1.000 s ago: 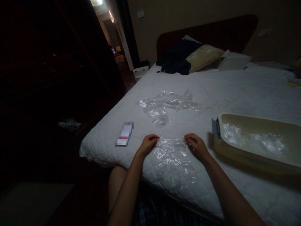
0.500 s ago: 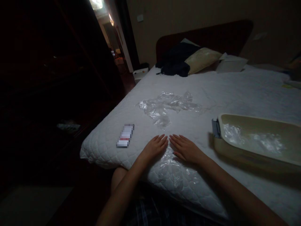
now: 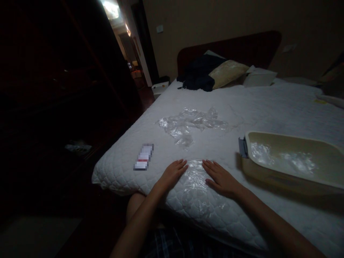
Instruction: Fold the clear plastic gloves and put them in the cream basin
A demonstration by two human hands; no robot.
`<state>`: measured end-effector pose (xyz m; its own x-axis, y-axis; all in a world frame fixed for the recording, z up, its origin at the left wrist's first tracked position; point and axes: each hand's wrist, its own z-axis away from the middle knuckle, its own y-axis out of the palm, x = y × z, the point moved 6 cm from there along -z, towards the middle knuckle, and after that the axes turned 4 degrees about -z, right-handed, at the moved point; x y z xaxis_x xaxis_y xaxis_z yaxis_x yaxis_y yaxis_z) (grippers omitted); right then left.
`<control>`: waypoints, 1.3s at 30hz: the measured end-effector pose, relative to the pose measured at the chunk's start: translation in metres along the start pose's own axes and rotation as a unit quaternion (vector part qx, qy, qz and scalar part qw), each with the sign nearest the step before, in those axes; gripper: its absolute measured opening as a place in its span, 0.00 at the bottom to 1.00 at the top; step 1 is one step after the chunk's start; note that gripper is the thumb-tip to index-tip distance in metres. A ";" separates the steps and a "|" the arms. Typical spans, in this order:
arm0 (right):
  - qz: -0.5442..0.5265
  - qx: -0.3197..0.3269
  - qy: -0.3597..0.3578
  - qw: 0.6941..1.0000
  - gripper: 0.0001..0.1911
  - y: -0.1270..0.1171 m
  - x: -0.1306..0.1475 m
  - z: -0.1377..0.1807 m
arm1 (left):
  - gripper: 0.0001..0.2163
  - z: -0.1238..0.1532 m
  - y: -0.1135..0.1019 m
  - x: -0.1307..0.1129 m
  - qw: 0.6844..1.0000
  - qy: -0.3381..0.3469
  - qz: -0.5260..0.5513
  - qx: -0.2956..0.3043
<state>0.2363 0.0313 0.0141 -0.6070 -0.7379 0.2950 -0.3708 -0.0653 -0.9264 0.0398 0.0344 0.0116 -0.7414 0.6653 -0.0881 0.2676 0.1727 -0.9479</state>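
A clear plastic bag point(image 3: 197, 181) lies spread on the front corner of a white quilted bed point(image 3: 118, 157). My left hand point(image 3: 173, 174) rests flat at its left edge, fingers stretched out. At the right edge lies my right hand point(image 3: 221, 179), also flat, its thumb a little apart from the fingers. The upper part of the bag shows between the two hands. Beyond them is a heap of crumpled clear plastic bags point(image 3: 190, 123); neither hand touches it.
A cream plastic bin point(image 3: 285, 182) with a grey latch stands at right, clear plastic inside. A phone with a blurred screen point(image 3: 143, 157) lies left of my hands. Dark clothing point(image 3: 199, 73), a patterned pillow point(image 3: 228, 73) and a white box point(image 3: 260, 78) sit near the headboard point(image 3: 228, 46).
My hands have slid apart, the left to the left and the right to the right, both slightly nearer me. More of the bag between them now shows.
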 end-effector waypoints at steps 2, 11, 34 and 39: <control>-0.002 -0.012 0.012 1.000 0.31 -0.004 -0.007 0.006 | 0.18 0.000 -0.001 -0.001 1.000 0.001 0.001 -0.005; -0.108 -0.149 0.107 0.977 0.22 -0.017 -0.027 0.015 | 0.21 0.001 -0.009 0.000 0.993 -0.062 0.073 -0.072; -0.568 -0.058 0.382 0.727 0.19 0.006 -0.055 0.012 | 0.12 0.000 0.015 0.027 0.673 -0.400 0.621 0.032; -0.584 -0.048 0.377 0.717 0.19 0.004 -0.048 0.010 | 0.11 -0.001 0.024 0.033 0.722 -0.380 0.578 0.012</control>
<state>0.2707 0.0592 -0.0064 -0.0370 0.3580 0.9330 -0.9608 -0.2695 0.0653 0.0228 0.0612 -0.0137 -0.1577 -0.2370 -0.9586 0.9741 -0.1965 -0.1117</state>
